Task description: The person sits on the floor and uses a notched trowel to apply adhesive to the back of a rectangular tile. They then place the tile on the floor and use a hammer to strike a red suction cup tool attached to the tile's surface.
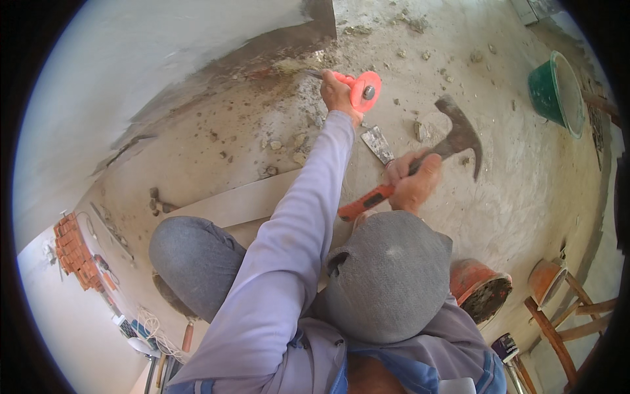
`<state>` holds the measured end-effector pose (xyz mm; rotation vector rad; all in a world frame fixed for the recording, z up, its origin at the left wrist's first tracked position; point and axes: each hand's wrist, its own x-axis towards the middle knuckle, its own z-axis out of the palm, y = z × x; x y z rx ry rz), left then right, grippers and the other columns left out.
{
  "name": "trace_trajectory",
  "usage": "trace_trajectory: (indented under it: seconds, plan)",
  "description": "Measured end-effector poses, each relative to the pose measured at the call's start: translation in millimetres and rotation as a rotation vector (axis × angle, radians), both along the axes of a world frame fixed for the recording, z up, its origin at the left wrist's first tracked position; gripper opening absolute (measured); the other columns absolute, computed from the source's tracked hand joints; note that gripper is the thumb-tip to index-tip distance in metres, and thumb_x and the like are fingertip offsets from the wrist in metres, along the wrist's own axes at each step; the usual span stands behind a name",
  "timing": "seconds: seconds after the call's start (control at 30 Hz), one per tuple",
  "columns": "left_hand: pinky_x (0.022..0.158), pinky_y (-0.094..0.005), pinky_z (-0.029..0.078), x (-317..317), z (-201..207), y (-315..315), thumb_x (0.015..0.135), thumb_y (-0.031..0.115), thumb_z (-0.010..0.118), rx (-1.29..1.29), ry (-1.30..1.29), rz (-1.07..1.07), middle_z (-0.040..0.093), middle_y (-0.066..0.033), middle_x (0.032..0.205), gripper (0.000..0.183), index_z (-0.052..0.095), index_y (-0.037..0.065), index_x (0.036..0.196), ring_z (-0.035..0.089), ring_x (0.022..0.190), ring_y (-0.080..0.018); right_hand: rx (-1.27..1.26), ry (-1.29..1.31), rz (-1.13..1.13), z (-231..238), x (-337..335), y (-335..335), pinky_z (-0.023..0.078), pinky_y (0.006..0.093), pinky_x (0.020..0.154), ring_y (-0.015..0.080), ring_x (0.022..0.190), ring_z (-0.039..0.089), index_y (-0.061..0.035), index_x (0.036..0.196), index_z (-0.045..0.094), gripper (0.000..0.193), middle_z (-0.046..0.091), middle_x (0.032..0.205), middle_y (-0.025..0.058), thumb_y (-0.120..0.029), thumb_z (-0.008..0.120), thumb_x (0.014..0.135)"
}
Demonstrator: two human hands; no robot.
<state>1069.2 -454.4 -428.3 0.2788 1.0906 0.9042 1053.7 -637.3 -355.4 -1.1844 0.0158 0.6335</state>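
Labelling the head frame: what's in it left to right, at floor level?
Red brick stack → left hand on orange-guarded chisel → putty knife → right hand gripping hammer → orange bucket → green bucket.

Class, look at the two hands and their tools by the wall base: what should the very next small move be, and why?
Probably swing the hammer in the right hand down onto the chisel's orange hand guard end. The left hand holds the chisel with its tip at the crumbled mortar along the wall base, and the hammer head is raised, apart from it.
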Motion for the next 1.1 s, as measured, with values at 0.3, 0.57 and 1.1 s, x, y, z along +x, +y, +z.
trace_trajectory:
  seconds: [0.3,0.57,1.1]
  plan:
    - [0.062,-0.0324,0.048,0.6,3.1,0.0,0.092,0.037,0.040,0.103,0.091,-0.017,0.046,-0.0038,0.075,0.030,0.041,0.008,0.081,0.049,0.068,-0.0171,0.046,0.066,-0.071,2.2,-5.3,19.5,0.034,0.0271,0.032,0.0112,0.036,0.037,-0.0071,0.078,0.039,0.042,0.037,0.051,0.0010,-0.044,0.034,0.098]
    - [0.059,-0.0325,0.048,-5.0,1.0,12.0,0.094,0.036,0.037,-0.012,0.082,0.049,0.046,-0.0057,0.077,0.032,0.041,0.006,0.084,0.050,0.066,-0.0176,0.019,0.100,0.022,4.1,-0.2,25.4,0.032,0.0278,0.032,0.0111,0.036,0.036,-0.0078,0.072,0.037,0.041,0.037,0.050,0.0013,-0.040,0.035,0.098]
    - [0.056,-0.0256,0.049,29.0,26.6,-33.5,0.098,0.044,0.036,-0.063,0.033,0.072,0.042,-0.0019,0.072,0.040,0.037,0.006,0.085,0.045,0.058,-0.0109,-0.202,0.144,0.182,-2.5,44.6,-22.7,0.033,0.0253,0.033,0.0092,0.038,0.034,-0.0097,0.085,0.039,0.038,0.036,0.055,-0.0006,-0.045,0.033,0.098]
